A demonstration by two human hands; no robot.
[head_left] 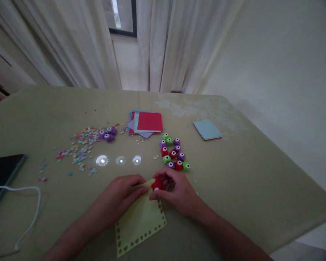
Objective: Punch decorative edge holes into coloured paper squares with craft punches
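On the table (247, 188), near side: left hand (123, 190) pinches yellow paper (141, 219); right hand (180, 188) grips red punch (157, 183) at the paper's upper corner. Eyed punches (173, 154) clustered just beyond.

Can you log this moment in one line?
left hand: holding yellow paper | right hand: holding red punch | red punch: at paper's edge

Yellow card (142, 221) partly behind left hand (125, 190)

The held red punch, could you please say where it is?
In the head view, the red punch is below centre at the upper edge of the yellow card, in the right hand, right of the left hand.
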